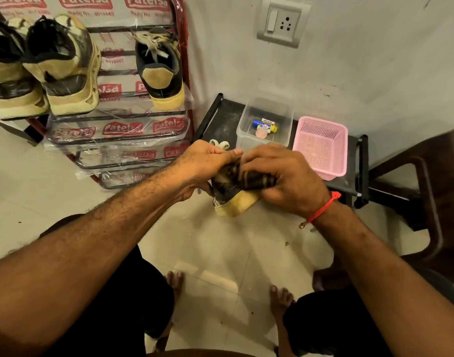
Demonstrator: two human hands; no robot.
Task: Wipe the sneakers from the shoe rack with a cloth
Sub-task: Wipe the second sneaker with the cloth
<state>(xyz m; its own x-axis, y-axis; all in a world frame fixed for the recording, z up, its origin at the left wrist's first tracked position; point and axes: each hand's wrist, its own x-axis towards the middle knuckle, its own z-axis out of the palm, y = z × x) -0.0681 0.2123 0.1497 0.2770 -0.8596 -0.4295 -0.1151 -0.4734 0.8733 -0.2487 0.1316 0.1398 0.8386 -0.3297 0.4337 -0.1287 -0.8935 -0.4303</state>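
1. Step in hand, as I judge it: wiping 1 sneaker, held in the air over the floor, between the knees and the black stand.
2. Left hand is clamped around the shoe's upper, thumb on top.
3. Right hand presses a dark striped cloth against the shoe's side, just right of the left hand's hold; fingers curled over the cloth.
4. The yellow sole shows below both hands.
5. Next move likely needs the shoe turned in the left hand's hold to expose an unwiped face.
6. 3 more sneakers wait on the shoe rack, up and left of the hold.
7. Legible: "Patelsa" and "Redg No" on the rack wrapping. Bottle labels in the clear tub are too small to read.
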